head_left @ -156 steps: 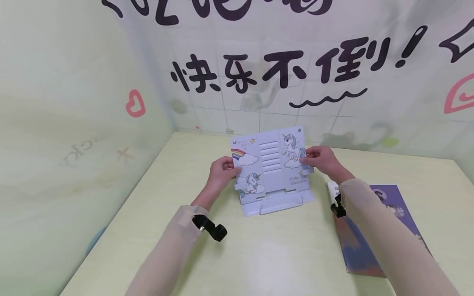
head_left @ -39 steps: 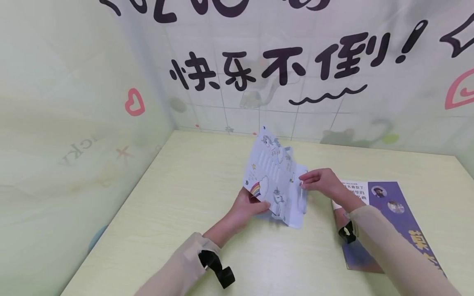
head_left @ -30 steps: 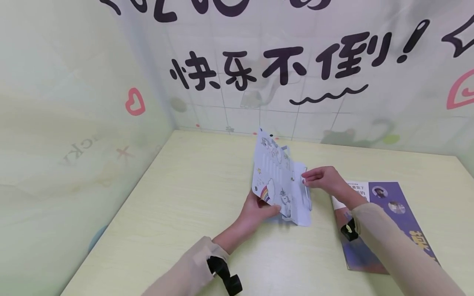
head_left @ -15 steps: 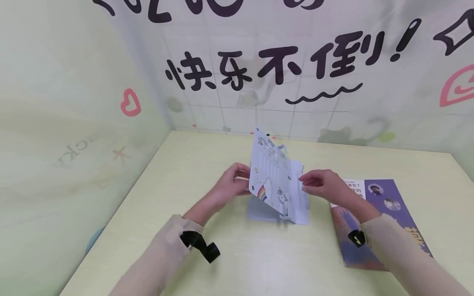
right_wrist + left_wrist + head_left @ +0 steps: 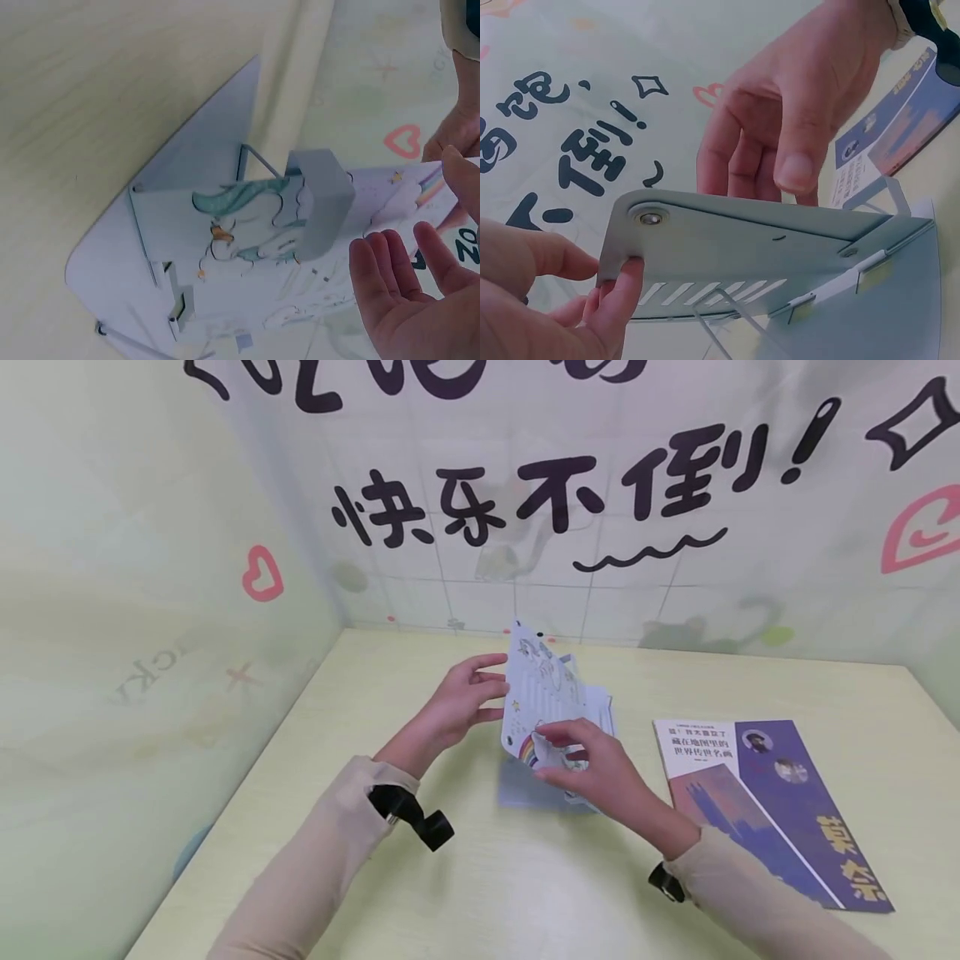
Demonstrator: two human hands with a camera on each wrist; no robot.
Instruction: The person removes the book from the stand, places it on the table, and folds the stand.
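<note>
On the tabletop [image 5: 510, 893], the book stand [image 5: 547, 689] is pinched by the left grip [image 5: 459, 706]; the right grip [image 5: 603, 774] is held loosely spread before it; tilt adjustment seems underway, steady support probably needed next.

At eight o'clock the edge of a pale panel [image 5: 727, 251], seen from its slotted, riveted back, is touched by the fingertips of the left hand [image 5: 536, 300]. At one o'clock the right hand [image 5: 802, 90] is held with fingers pointed down to the panel's upper edge, any contact being hidden. A hinged base [image 5: 889, 307] is seen at four, a book [image 5: 896, 124] at two, black lettering [image 5: 592, 161] at nine.
</note>
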